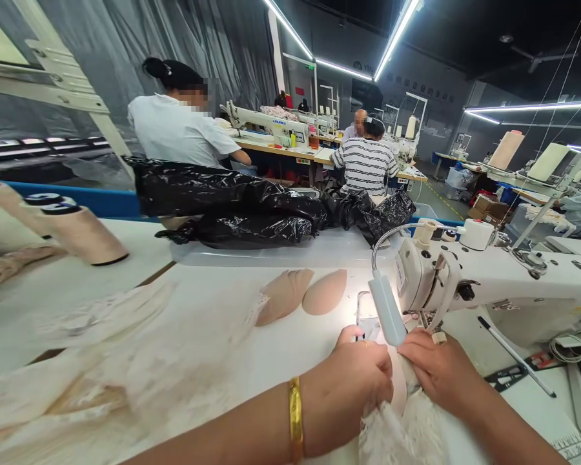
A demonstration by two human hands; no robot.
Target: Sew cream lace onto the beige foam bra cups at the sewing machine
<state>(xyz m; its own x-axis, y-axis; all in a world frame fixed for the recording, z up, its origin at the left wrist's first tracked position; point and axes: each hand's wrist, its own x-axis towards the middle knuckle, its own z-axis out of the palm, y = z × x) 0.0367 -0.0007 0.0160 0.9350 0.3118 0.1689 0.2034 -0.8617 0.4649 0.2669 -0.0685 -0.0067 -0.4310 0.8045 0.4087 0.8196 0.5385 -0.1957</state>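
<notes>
My left hand, with a gold bangle on the wrist, is closed on a piece of white lace fabric just in front of the needle of a white sewing machine. My right hand pinches the same lace from the right side. The machine's small lamp hangs right above my fingers. Two beige bra cups lie on the table beyond my left hand.
A heap of white lace covers the table's left. Thread cones lie at far left. A clear bin with black plastic bags stands behind. Other people sit at machines further back, one in white, one in stripes.
</notes>
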